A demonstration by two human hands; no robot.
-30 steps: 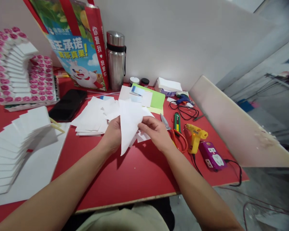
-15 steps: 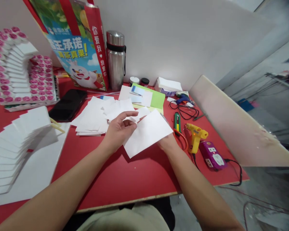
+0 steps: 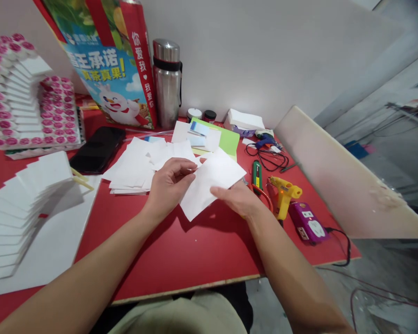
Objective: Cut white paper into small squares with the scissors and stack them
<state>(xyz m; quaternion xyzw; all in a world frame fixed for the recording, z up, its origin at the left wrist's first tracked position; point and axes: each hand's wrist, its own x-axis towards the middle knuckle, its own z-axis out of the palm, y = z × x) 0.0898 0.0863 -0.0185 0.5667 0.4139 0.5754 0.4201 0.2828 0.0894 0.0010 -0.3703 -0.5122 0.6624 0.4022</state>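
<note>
A white paper sheet (image 3: 212, 178) is held tilted above the red table, in front of my chest. My right hand (image 3: 238, 197) grips its right side, thumb on top and the other fingers hidden underneath. At the sheet's left edge, my left hand (image 3: 170, 185) has its fingers curled and its thumb and fingertips pinched on the paper. Just behind my left hand lies a loose pile of white paper pieces (image 3: 130, 164). To the left stands a fanned stair of folded white pieces (image 3: 17, 208) on a white board (image 3: 66, 241).
A yellow glue gun (image 3: 284, 195), a purple power socket (image 3: 308, 222) and a green cutter (image 3: 257, 174) lie to the right. Behind are a steel flask (image 3: 167, 88), a printed bag (image 3: 111, 69) and a black phone (image 3: 98, 149). A pink-flowered paper model (image 3: 28, 97) stands back left.
My right thumb has come over the top of the sheet, where before the hand was mostly beneath it. My left fingers have closed in at the left edge.
</note>
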